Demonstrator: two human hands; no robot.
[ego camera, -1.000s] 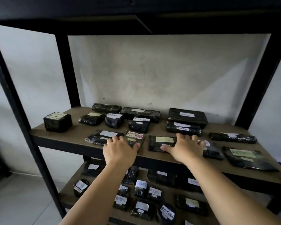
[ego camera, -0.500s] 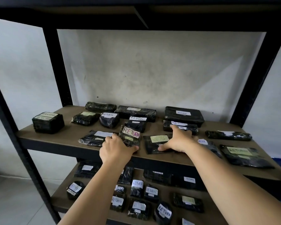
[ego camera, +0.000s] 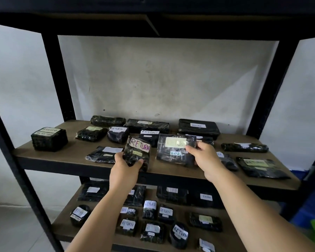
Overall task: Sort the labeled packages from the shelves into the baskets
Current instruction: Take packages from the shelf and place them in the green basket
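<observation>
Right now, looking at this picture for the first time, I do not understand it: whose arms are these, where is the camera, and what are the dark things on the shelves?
The camera sits on a person's head and looks forward and down, so the two bare arms are that person's own. No machine is involved. In front stands a black metal rack with brown wooden shelves. Many small packages in black plastic wrap lie on two shelves; most carry paper labels, several reading RETURN. The left hand grips a black package with a pink RETURN label, tilted up off the shelf. The right hand holds a flat black package with a pale yellow label, also raised.
</observation>
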